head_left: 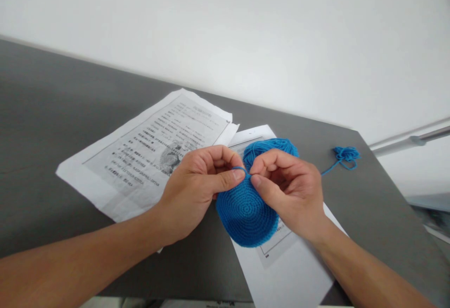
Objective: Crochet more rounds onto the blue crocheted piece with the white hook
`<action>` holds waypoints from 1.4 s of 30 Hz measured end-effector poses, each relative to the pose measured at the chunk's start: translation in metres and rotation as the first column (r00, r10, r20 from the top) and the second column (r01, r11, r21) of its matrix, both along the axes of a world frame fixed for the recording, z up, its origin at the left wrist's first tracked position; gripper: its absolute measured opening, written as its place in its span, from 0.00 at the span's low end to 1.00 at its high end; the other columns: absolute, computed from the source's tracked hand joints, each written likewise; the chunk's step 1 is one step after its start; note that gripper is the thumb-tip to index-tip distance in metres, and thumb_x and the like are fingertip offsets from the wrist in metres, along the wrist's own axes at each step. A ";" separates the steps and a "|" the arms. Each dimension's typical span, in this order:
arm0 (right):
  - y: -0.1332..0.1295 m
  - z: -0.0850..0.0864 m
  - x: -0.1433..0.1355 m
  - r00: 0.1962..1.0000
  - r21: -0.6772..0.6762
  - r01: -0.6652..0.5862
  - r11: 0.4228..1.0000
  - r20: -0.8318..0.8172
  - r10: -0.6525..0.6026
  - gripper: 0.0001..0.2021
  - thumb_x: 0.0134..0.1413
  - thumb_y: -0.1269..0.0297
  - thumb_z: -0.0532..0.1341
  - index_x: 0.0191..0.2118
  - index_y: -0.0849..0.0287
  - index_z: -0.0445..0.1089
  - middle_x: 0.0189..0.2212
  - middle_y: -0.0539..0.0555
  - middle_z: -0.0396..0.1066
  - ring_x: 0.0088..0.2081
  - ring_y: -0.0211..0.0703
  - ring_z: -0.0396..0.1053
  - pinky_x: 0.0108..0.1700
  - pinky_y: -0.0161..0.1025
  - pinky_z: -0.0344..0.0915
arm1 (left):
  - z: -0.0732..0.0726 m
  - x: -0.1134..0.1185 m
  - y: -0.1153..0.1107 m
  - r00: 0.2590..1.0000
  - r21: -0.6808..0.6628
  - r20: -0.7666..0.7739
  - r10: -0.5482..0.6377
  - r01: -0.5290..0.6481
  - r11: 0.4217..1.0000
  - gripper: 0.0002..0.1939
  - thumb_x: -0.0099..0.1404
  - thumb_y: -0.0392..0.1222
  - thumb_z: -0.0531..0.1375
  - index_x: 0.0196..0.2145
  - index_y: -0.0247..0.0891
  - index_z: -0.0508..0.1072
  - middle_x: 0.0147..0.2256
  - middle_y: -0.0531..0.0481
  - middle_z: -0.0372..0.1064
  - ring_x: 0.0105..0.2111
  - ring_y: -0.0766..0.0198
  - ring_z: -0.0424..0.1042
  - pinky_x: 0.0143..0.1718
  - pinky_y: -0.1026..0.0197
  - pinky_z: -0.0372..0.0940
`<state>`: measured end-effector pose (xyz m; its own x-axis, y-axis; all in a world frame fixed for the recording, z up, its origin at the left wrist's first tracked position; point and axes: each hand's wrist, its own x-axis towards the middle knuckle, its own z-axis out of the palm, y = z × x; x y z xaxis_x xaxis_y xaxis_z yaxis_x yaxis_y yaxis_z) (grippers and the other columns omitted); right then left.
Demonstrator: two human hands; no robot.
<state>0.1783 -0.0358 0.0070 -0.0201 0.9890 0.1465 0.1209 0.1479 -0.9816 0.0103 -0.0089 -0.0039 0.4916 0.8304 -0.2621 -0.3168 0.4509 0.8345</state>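
Note:
A round blue crocheted piece (248, 212) hangs between my two hands, its spiral rows facing me. My left hand (197, 186) pinches its upper edge and a strand of blue yarn between thumb and forefinger. On the other side, my right hand (293, 186) is closed in a pinch at the same edge, thumb against forefinger. Whether it also holds a hook or needle is hidden by the fingers. Just behind the hands lies a skein of blue yarn (270, 147), partly covered by them.
A creased printed sheet (140, 144) with a picture lies at the left on the dark grey table (42, 111). Another printed sheet (281, 280) is under the hands. Toward the right edge sits a small tangle of blue yarn (346, 154). A white wall (225, 31) rises behind.

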 end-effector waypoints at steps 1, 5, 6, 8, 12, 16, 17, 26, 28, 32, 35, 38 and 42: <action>0.000 0.000 0.000 1.000 -0.002 -0.001 1.000 0.002 0.001 0.03 0.46 0.73 0.65 0.27 0.60 0.71 0.17 0.44 0.64 0.17 0.29 0.57 0.17 0.29 0.51 | 0.000 0.000 0.000 1.000 0.000 0.006 0.001 -0.001 1.000 0.17 0.53 0.45 0.75 0.30 0.35 0.74 0.24 0.54 0.68 0.24 0.71 0.62 0.25 0.67 0.54; 0.000 -0.001 0.000 1.000 -0.005 -0.007 1.000 0.012 0.007 0.03 0.46 0.73 0.64 0.27 0.60 0.71 0.17 0.44 0.64 0.17 0.28 0.57 0.18 0.28 0.51 | -0.001 0.000 0.000 1.000 0.001 0.022 0.001 -0.001 1.000 0.17 0.53 0.45 0.76 0.30 0.34 0.74 0.25 0.54 0.69 0.25 0.70 0.64 0.26 0.68 0.56; 0.000 -0.001 0.000 1.000 -0.005 -0.011 1.000 0.016 0.011 0.03 0.46 0.74 0.64 0.26 0.60 0.70 0.17 0.43 0.63 0.17 0.28 0.57 0.18 0.28 0.51 | -0.001 0.000 0.000 1.000 -0.002 0.023 0.001 -0.001 1.000 0.17 0.53 0.45 0.76 0.30 0.34 0.74 0.25 0.54 0.69 0.25 0.70 0.64 0.27 0.68 0.57; 0.000 0.000 0.001 0.999 -0.004 -0.021 1.000 0.024 0.021 0.04 0.46 0.74 0.63 0.26 0.59 0.70 0.17 0.43 0.63 0.17 0.28 0.56 0.17 0.28 0.50 | -0.001 0.000 -0.001 1.000 -0.009 0.020 -0.004 0.004 1.000 0.16 0.53 0.45 0.76 0.30 0.34 0.74 0.24 0.54 0.69 0.25 0.71 0.63 0.26 0.68 0.56; -0.001 0.001 0.001 0.999 0.006 -0.029 1.000 0.037 0.028 0.04 0.46 0.74 0.63 0.26 0.59 0.69 0.16 0.43 0.62 0.17 0.28 0.55 0.17 0.28 0.50 | -0.001 0.000 -0.001 1.000 -0.026 0.013 -0.011 0.011 1.000 0.16 0.52 0.44 0.76 0.30 0.34 0.74 0.24 0.55 0.67 0.24 0.71 0.61 0.25 0.68 0.53; -0.002 0.001 0.000 0.999 0.012 -0.032 0.999 0.038 0.031 0.04 0.47 0.74 0.62 0.26 0.59 0.69 0.16 0.42 0.62 0.17 0.27 0.55 0.17 0.28 0.49 | 0.000 0.001 -0.001 1.000 -0.045 0.011 -0.019 0.019 0.999 0.16 0.51 0.43 0.76 0.29 0.35 0.74 0.24 0.55 0.67 0.23 0.72 0.60 0.25 0.68 0.52; -0.002 0.001 0.000 0.999 0.013 -0.033 0.999 0.036 0.033 0.04 0.47 0.74 0.62 0.26 0.59 0.69 0.16 0.42 0.62 0.17 0.27 0.54 0.17 0.28 0.49 | 0.000 0.001 -0.001 1.000 -0.050 0.014 -0.018 0.019 0.999 0.16 0.51 0.44 0.76 0.29 0.35 0.74 0.24 0.55 0.67 0.23 0.72 0.60 0.25 0.68 0.52; 0.000 -0.001 0.001 1.000 0.001 -0.026 1.000 0.010 0.026 0.04 0.47 0.74 0.64 0.27 0.59 0.70 0.17 0.43 0.63 0.17 0.28 0.56 0.18 0.28 0.51 | 0.001 0.001 0.000 1.000 -0.085 0.027 -0.001 0.004 0.996 0.18 0.49 0.45 0.77 0.29 0.34 0.74 0.24 0.54 0.69 0.23 0.71 0.63 0.25 0.68 0.55; 0.000 -0.002 0.001 1.000 -0.004 -0.024 1.000 0.007 0.024 0.03 0.47 0.73 0.65 0.28 0.59 0.71 0.17 0.43 0.64 0.18 0.28 0.57 0.18 0.28 0.53 | 0.000 0.001 0.000 1.000 -0.068 0.026 -0.005 0.007 0.998 0.16 0.50 0.43 0.76 0.29 0.34 0.74 0.24 0.54 0.69 0.24 0.71 0.63 0.25 0.69 0.55; 0.000 -0.002 0.001 0.999 -0.007 -0.030 1.000 0.023 0.030 0.03 0.47 0.73 0.65 0.28 0.60 0.71 0.17 0.44 0.65 0.18 0.29 0.58 0.18 0.28 0.54 | 0.000 0.001 0.000 1.000 -0.044 0.010 -0.008 0.008 0.999 0.13 0.51 0.38 0.75 0.29 0.34 0.75 0.24 0.54 0.70 0.25 0.70 0.64 0.26 0.69 0.56; -0.001 -0.001 0.001 0.999 -0.014 -0.034 0.999 0.033 0.034 0.04 0.46 0.74 0.65 0.26 0.59 0.71 0.17 0.44 0.64 0.17 0.28 0.58 0.18 0.27 0.54 | 0.001 0.002 0.000 1.000 -0.032 -0.001 0.003 -0.003 0.999 0.11 0.52 0.37 0.74 0.29 0.34 0.76 0.25 0.53 0.71 0.26 0.70 0.65 0.27 0.68 0.58; -0.001 0.001 0.000 0.999 -0.028 -0.038 0.999 0.028 0.039 0.04 0.46 0.74 0.64 0.26 0.59 0.70 0.17 0.44 0.64 0.17 0.28 0.58 0.18 0.28 0.55 | 0.003 0.002 0.000 0.999 -0.011 -0.027 0.024 -0.025 1.000 0.10 0.53 0.38 0.73 0.29 0.34 0.76 0.25 0.53 0.71 0.25 0.70 0.65 0.27 0.68 0.57; -0.001 0.002 0.000 0.999 -0.048 -0.049 0.998 0.005 0.049 0.04 0.46 0.74 0.64 0.26 0.59 0.71 0.17 0.43 0.63 0.17 0.28 0.57 0.18 0.28 0.54 | 0.005 0.002 0.001 0.999 0.004 -0.039 0.038 -0.038 0.999 0.10 0.52 0.38 0.73 0.29 0.34 0.76 0.24 0.54 0.70 0.24 0.70 0.63 0.25 0.67 0.55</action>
